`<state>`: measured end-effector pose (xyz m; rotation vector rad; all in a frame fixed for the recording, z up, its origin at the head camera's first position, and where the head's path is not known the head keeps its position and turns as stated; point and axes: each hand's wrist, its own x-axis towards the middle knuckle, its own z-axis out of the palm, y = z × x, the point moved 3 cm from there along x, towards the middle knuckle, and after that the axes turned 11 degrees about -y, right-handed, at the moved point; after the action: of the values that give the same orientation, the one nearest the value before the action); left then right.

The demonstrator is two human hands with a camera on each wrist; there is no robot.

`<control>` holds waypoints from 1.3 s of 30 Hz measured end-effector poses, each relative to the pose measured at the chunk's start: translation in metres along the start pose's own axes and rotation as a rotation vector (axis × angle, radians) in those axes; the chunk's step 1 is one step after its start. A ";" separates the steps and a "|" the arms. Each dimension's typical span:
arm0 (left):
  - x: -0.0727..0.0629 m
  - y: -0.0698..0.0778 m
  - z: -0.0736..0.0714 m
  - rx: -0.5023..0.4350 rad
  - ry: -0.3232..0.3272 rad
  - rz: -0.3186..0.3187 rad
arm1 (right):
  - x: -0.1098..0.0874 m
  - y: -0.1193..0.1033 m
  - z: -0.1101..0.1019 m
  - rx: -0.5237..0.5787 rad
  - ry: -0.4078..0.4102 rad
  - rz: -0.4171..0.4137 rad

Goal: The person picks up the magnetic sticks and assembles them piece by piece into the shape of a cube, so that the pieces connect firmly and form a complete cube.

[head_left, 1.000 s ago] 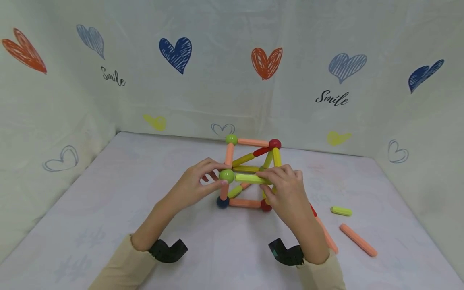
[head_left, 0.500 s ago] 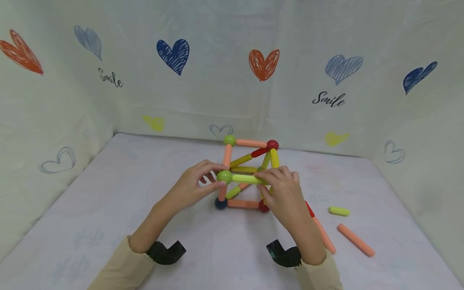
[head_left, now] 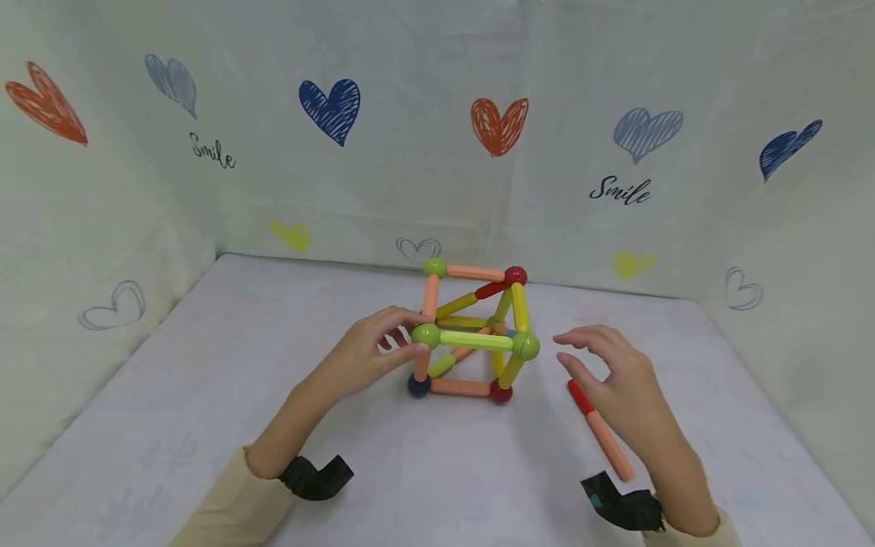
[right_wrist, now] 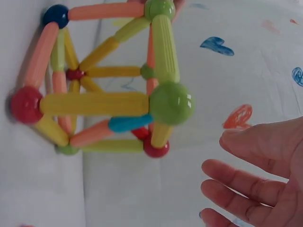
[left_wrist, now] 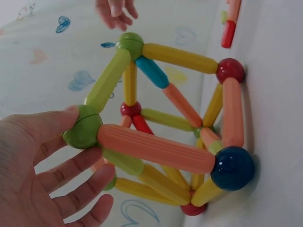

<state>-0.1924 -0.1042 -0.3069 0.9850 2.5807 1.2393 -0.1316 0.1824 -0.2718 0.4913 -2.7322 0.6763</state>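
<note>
A box-like frame of magnetic sticks and balls stands on the white table. My left hand (head_left: 362,353) pinches the green ball (head_left: 426,336) at its front upper left corner, thumb and fingers on either side in the left wrist view. From that ball a lime stick (head_left: 475,341) runs across to another green ball (head_left: 525,346) at the front upper right. Below sit a dark blue ball (left_wrist: 232,168) and a red ball (head_left: 501,391), joined by an orange stick (head_left: 460,387). My right hand (head_left: 618,380) holds nothing, to the right of the frame, fingers parted and apart from it.
A short red stick (head_left: 579,396) and a longer orange stick (head_left: 611,446) lie end to end on the table, beside my right forearm. Behind the table hangs a pale sheet (head_left: 424,182) printed with hearts.
My right hand has let go of the lime stick's right end and moved right, uncovering the green ball there. It now covers loose sticks at the right. My left hand keeps its pinch.
</note>
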 end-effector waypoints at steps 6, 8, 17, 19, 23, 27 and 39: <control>0.000 -0.001 0.002 -0.005 -0.019 -0.013 | -0.027 0.046 -0.016 -0.066 -0.138 0.182; 0.000 -0.001 0.002 -0.004 -0.024 -0.016 | -0.034 0.066 -0.016 -0.067 -0.199 0.240; 0.001 -0.003 0.002 -0.008 -0.041 -0.022 | -0.047 0.144 -0.001 -0.007 -0.451 0.542; 0.001 -0.003 0.002 -0.010 -0.046 -0.027 | -0.048 0.156 0.002 0.020 -0.478 0.580; 0.001 -0.003 0.002 -0.025 -0.054 -0.024 | -0.050 0.174 0.008 0.099 -0.523 0.654; 0.001 -0.003 0.002 -0.040 -0.059 -0.016 | -0.053 0.187 0.017 0.196 -0.534 0.704; 0.001 -0.003 0.002 -0.043 -0.060 -0.037 | -0.055 0.202 0.030 0.170 -0.507 0.752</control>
<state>-0.1939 -0.1042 -0.3105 0.9466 2.5047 1.2314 -0.1666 0.3499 -0.3963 -0.4424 -3.3552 1.0785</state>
